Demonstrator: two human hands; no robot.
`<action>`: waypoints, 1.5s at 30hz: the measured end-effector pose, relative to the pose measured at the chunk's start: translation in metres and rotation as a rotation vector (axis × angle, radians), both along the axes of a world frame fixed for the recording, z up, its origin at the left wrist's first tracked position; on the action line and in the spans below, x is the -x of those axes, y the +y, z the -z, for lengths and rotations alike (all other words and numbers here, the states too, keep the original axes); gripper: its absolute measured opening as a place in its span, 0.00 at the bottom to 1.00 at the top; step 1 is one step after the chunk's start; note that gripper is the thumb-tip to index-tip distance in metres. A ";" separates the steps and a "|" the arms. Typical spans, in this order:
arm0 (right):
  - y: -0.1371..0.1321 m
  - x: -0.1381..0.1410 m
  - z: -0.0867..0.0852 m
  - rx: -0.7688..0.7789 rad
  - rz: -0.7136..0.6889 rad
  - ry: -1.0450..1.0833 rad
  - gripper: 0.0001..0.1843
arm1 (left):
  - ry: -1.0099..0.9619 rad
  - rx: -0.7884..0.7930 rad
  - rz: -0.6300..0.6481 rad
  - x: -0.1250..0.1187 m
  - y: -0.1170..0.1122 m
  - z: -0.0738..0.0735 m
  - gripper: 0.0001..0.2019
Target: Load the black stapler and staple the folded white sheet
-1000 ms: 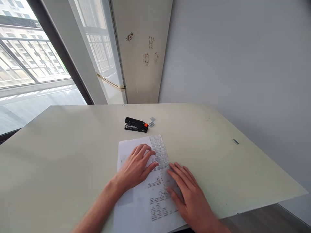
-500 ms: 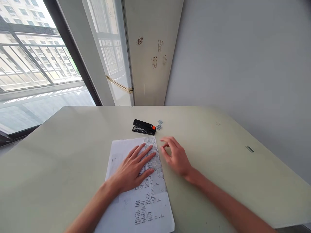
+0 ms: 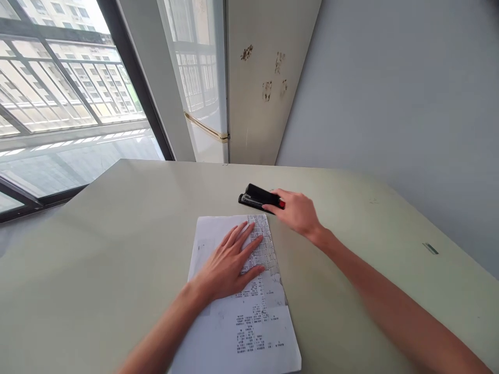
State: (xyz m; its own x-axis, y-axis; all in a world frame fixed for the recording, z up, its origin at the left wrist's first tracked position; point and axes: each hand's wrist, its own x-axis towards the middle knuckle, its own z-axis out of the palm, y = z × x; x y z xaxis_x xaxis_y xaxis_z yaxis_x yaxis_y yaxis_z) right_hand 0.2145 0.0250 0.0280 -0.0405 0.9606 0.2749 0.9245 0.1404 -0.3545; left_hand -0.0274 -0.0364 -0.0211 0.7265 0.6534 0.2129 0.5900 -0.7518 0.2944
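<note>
A stack of printed paper sheets [image 3: 261,324] lies on the table in front of me. My left hand [image 3: 232,262] rests flat on its upper part, fingers spread over the dense small print along the right side. Just beyond the top edge of the paper is a black stapler [image 3: 257,196] with a red patch at its rear end. My right hand [image 3: 294,208] grips that rear end between thumb and fingers. The stapler's jaw points left, away from my right hand. My right fingers partly hide its back end.
The pale table [image 3: 117,259] spreads around the paper. A small strip of staples [image 3: 431,248] lies far to the right. Behind the table stand a refrigerator [image 3: 265,124] with brown marks, a grey wall [image 3: 390,93] at right, and a window [image 3: 70,93] at left.
My right hand has moved up from beside the paper and closed on the stapler's rear end. My left hand stays on the paper. The whole view has shifted slightly.
</note>
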 end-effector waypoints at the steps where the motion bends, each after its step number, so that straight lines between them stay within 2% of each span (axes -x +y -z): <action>1: -0.009 -0.012 -0.001 -0.015 0.005 0.045 0.16 | -0.008 -0.004 -0.013 0.000 0.000 0.000 0.31; 7: -0.061 -0.072 -0.005 0.033 -0.029 0.196 0.24 | 0.011 0.010 -0.033 -0.002 0.004 -0.002 0.29; 11: -0.088 -0.101 0.005 0.064 -0.042 0.249 0.25 | 0.026 0.039 -0.065 -0.001 0.007 0.000 0.33; 15: -0.102 -0.122 0.016 0.092 -0.096 0.283 0.22 | 0.026 0.027 -0.098 0.000 0.010 0.003 0.34; 19: -0.106 -0.134 0.022 0.117 -0.143 0.318 0.18 | 0.037 0.018 -0.103 0.000 0.015 0.000 0.30; 25: -0.109 -0.136 0.025 0.144 -0.161 0.403 0.16 | 0.078 0.035 -0.136 0.002 0.028 -0.006 0.29; 31: -0.105 -0.140 0.031 0.181 -0.182 0.437 0.20 | 0.094 0.047 -0.125 0.003 0.042 -0.014 0.29; 34: -0.103 -0.142 0.035 0.215 -0.165 0.441 0.26 | 0.024 0.049 -0.094 -0.013 0.038 -0.021 0.28; 38: -0.101 -0.140 0.040 0.193 -0.080 0.497 0.31 | -0.084 0.069 0.025 -0.051 0.024 -0.025 0.21; 42: -0.101 -0.137 0.042 0.213 -0.054 0.564 0.29 | -0.149 0.057 0.064 -0.083 0.015 -0.019 0.16; 45: -0.102 -0.135 0.042 0.230 -0.039 0.616 0.29 | -0.213 0.062 0.032 -0.096 0.013 -0.011 0.12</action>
